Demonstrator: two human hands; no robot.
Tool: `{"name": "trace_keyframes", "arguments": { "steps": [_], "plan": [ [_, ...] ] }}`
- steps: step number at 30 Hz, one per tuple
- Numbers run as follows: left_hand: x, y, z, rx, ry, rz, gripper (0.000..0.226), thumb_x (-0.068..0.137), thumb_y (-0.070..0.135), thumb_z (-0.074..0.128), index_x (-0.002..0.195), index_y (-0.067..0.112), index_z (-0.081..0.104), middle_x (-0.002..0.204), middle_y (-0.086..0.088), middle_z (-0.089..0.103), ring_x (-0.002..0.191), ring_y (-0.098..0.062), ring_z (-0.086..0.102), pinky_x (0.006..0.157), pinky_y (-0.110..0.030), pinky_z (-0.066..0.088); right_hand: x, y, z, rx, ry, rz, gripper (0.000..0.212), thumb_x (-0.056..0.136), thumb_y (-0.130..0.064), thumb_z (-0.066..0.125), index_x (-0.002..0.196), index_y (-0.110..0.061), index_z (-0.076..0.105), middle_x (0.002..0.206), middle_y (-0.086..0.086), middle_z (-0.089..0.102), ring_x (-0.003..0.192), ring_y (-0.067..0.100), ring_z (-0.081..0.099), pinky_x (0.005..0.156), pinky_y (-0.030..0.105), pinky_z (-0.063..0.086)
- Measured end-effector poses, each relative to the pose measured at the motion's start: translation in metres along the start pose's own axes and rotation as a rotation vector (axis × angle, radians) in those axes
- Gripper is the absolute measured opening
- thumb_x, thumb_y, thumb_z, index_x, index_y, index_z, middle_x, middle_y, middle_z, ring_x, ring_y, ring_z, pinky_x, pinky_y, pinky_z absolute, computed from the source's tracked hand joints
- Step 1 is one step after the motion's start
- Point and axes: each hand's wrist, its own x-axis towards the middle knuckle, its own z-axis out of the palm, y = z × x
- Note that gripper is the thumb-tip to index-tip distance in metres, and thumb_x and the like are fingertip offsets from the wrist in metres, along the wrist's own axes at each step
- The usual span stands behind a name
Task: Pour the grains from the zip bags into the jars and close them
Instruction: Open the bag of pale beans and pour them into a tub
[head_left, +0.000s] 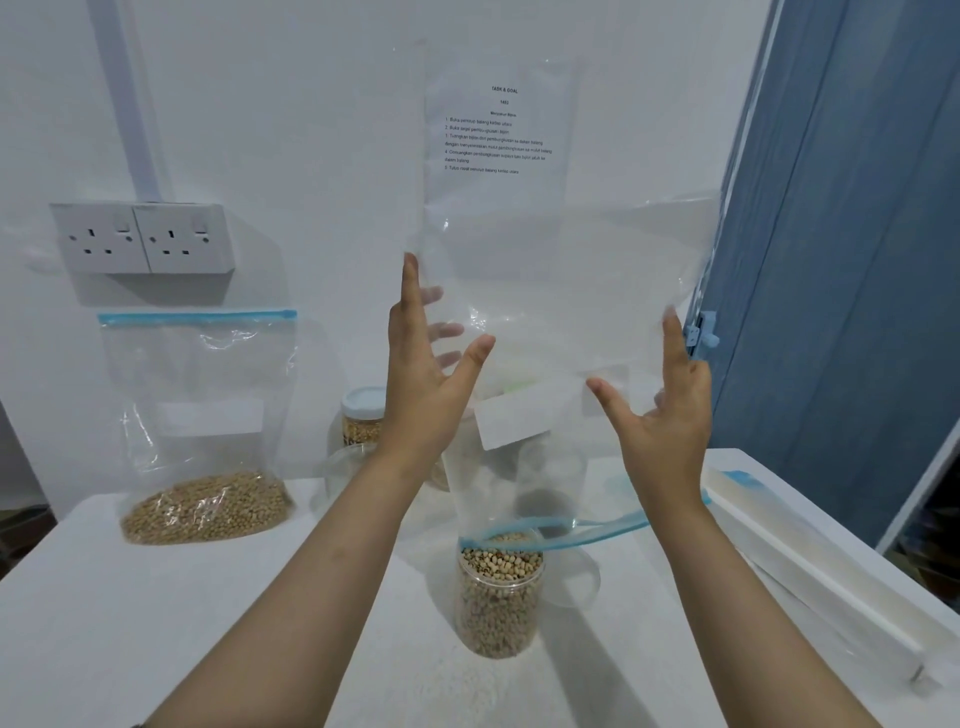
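I hold an empty clear zip bag (545, 291) upside down, its blue zip mouth hanging over an open jar (498, 597) filled to the top with pale beans. My left hand (421, 384) grips the bag's left side, thumb in front and fingers behind the plastic. At the bag's right side my right hand (665, 415) holds it the same way. A second zip bag (202, 415), zipped and with brown grains at its bottom, leans on the wall at the left. A jar with a white lid (363, 415) holds yellowish grains at the back.
The white table (156, 623) ends at the right beside a blue door (841, 260). A long white box (810, 566) lies along the right edge. A clear round lid (576, 577) lies right of the filled jar. An empty clear jar (343, 467) stands behind my left arm.
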Motion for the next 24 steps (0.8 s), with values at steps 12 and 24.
{"name": "trace_keyframes", "arguments": {
  "steps": [12,24],
  "plan": [
    [0.004,0.004,0.002,0.001,-0.007,0.011,0.091,0.092,0.023,0.068,0.149,0.046,0.001,0.135,0.011,0.037,0.106,0.002,0.054,0.083,-0.009,0.048,0.001,0.000,-0.001,-0.030,0.010,-0.011,0.088,0.086,-0.043,0.073,0.153,-0.049,0.018,0.107,0.006,0.042,0.089,0.003,0.039,0.076,0.002,0.036],
    [-0.007,0.000,-0.002,-0.031,-0.044,-0.010,0.098,0.089,0.036,0.069,0.141,0.060,-0.011,0.147,0.009,0.033,0.120,-0.001,0.050,0.101,-0.023,0.044,-0.003,0.001,-0.004,-0.007,0.022,-0.028,0.090,0.085,-0.040,0.076,0.152,-0.051,0.017,0.108,0.009,0.044,0.089,0.007,0.040,0.078,0.008,0.037]
  ]
}}
